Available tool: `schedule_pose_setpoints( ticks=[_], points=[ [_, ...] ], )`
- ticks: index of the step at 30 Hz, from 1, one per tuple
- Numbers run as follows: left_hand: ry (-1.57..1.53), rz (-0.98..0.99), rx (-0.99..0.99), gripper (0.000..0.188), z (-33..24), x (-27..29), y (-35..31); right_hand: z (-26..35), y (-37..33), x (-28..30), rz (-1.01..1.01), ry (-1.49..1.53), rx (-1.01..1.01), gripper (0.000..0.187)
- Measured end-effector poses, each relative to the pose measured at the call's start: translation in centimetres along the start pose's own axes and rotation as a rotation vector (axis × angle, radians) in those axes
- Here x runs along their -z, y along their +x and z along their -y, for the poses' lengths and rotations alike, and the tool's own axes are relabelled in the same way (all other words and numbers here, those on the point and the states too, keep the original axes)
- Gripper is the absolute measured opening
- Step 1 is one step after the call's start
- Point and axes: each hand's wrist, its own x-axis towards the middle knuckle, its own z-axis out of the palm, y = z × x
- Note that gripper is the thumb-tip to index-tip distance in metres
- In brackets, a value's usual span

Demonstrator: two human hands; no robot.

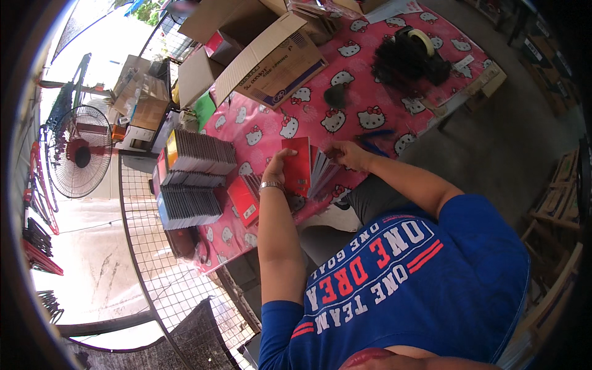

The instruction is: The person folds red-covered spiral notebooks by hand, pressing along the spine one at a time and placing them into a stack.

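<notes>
Red notebook (297, 163), in front of the body, above the near edge of the desk (356, 66). Gripped at its left side by the left hand (277, 168), thumb across the cover, fingers mostly hidden behind. Right beside it, a fan of pale-edged notebooks (319, 171), spread on the right side, perhaps to set each edge apart. At the fan's upper right, the right hand (346, 154), fingers drawn narrow; pinching or merely touching, cannot tell. Probably held so close to the lap for easy sight and reach.

Just left, by the near edge, a smaller bunch of red notebooks (245, 203), leaning. Along the left edge, two tightly packed rows: a yellow-covered row (200, 153) farther off, a blue-covered row (192, 206) nearer, likely packed close for mutual support.

Toward the far edge, an open cardboard box (283, 73), flaps spread; something red among the flaps, kind unclear, deeper contents lost in shadow. Toward the right end, a black bundle (401, 65) with a tape roll (422, 43) against it.
</notes>
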Motion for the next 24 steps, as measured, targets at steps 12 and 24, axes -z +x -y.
schedule_pose_setpoints(
  ticks=[12,24],
  points=[
    [0.025,-0.044,-0.034,0.028,0.6,1.1,1.1,-2.1,1.1,-0.1,0.046,0.206,0.072,0.041],
    [0.034,0.006,-0.014,0.029,0.0,-0.7,-0.7,0.8,0.7,-1.2,-0.148,-0.153,0.000,0.037]
  ],
)
